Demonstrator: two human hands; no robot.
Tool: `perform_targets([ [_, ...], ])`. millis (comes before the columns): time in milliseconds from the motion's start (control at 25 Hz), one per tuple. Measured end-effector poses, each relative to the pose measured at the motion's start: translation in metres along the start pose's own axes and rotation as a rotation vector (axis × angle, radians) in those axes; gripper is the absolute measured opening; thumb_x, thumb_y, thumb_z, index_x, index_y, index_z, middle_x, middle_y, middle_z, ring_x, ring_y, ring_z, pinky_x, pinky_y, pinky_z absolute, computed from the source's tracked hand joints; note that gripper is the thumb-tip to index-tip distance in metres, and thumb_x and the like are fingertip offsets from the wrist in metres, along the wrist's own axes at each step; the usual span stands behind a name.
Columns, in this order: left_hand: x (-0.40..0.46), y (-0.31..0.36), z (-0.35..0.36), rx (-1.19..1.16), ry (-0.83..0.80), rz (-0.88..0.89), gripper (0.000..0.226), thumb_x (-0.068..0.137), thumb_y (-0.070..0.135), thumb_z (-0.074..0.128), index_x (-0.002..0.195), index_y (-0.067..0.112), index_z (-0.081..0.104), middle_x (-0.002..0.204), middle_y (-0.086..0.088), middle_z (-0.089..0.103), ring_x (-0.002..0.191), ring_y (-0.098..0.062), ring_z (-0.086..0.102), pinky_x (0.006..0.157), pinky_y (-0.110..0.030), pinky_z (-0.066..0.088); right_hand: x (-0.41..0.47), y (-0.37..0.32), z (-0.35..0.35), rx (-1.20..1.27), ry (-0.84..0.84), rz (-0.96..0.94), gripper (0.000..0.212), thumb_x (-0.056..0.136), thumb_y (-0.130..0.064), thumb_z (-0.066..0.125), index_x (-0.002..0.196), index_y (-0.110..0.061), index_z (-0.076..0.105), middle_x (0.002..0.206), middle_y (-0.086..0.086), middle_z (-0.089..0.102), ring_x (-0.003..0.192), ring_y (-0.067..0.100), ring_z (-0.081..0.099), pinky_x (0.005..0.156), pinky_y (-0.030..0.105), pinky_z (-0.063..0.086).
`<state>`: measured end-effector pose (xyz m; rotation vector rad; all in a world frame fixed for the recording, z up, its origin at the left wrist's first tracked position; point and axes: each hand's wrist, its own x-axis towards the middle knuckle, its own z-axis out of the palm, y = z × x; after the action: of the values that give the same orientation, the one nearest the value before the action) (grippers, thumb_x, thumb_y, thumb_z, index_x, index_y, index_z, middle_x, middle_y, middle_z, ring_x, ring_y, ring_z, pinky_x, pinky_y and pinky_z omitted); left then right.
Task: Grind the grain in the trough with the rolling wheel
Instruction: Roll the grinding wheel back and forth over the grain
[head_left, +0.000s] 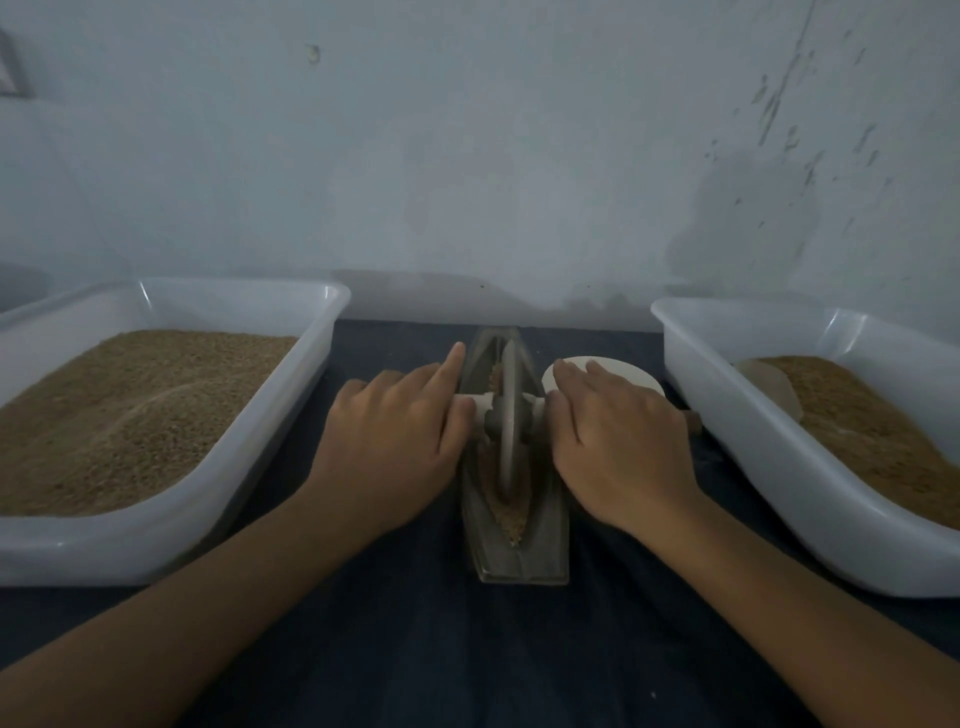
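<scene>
Lying with its long axis running near to far, the trough (511, 551) is sitting centred on a dark cloth (467, 649) between two white tubs. The rolling wheel (510, 415) is standing upright in it over grain (511, 514). The left hand (395, 431) and right hand (618, 441) are pressing the axle ends, fingers mostly extended. A pale wall is standing behind.

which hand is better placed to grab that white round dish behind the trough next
Right, I'd say. The right hand rests on the wheel's axle with its fingertips already reaching the white dish, which sits right of the trough. The left hand lies across the wheel from it.
</scene>
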<state>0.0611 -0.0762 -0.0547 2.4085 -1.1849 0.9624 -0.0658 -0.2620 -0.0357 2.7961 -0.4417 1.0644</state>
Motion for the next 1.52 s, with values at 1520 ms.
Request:
perform_targets([
  [1520, 0.008, -0.006, 0.003, -0.022, -0.028, -0.011, 0.057, 0.11, 0.043, 0.025, 0.159, 0.023, 0.046, 0.111, 0.004, 0.076, 0.081, -0.021, 0.067, 0.065, -0.035, 0.044, 0.017, 0.001, 0.005, 0.048, -0.103, -0.026, 0.052, 0.106, -0.039, 0.021, 0.108, -0.017, 0.068, 0.099, 0.003, 0.071, 0.104, 0.027, 0.067, 0.078, 0.04, 0.049],
])
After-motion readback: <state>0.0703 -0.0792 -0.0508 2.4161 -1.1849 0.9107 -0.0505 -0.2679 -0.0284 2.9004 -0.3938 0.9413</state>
